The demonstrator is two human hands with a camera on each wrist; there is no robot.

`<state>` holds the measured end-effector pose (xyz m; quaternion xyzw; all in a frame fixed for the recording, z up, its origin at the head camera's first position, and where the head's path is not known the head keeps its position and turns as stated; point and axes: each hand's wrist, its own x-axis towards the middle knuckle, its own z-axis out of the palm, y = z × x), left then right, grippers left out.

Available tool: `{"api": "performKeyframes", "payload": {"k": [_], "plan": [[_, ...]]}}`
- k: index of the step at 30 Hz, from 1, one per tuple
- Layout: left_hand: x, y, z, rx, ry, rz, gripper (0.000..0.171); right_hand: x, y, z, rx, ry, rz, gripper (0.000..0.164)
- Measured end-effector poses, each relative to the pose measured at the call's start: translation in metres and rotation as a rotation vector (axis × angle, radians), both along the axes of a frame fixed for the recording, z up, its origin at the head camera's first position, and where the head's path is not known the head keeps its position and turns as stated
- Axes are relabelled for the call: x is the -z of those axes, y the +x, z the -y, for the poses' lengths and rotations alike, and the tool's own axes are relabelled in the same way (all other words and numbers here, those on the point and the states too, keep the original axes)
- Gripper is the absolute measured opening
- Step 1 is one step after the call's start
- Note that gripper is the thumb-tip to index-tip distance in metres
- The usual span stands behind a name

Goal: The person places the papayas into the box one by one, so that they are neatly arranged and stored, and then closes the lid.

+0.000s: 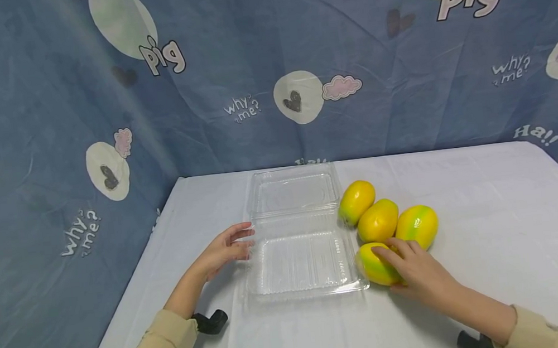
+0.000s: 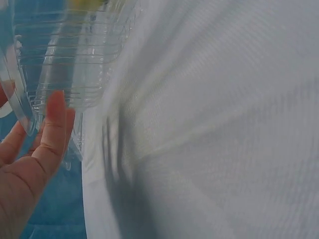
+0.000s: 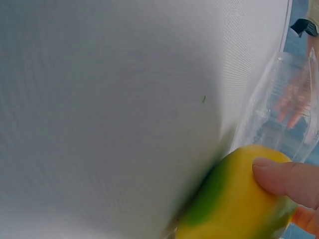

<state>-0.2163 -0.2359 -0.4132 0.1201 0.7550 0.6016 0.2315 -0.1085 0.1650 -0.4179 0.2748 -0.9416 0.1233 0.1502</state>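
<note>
A clear plastic clamshell box (image 1: 297, 263) lies opened out on the table, its lid (image 1: 295, 194) laid back behind the base. My left hand (image 1: 223, 252) is at the base's left edge with fingers extended; in the left wrist view, the fingertips (image 2: 56, 104) are up against the clear wall, though firm contact is hard to tell. With thumb and fingers, my right hand (image 1: 427, 274) grips a yellow-green mango (image 1: 374, 264) just right of the base. The same mango (image 3: 232, 199) shows the thumb pressed on its skin. Behind it sit three more mangoes (image 1: 378, 220), grouped close together.
White cloth (image 1: 506, 230) covers the table. A blue printed curtain (image 1: 235, 133) hangs behind and along the left side. Black wrist mounts (image 1: 211, 322) show by both sleeves.
</note>
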Motion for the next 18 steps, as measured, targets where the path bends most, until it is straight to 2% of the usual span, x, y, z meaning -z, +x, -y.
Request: {"api": "performKeyframes", "payload": {"k": [9,18], "plan": [[0.001,0.001,0.004,0.045,0.005,0.022,0.073,0.001,0.001,0.001,0.008,-0.024,-0.009,0.068],[-0.002,0.001,0.004,0.084,0.016,0.024,0.076,-0.010,0.001,-0.002,0.034,-0.044,0.051,0.068]]}}
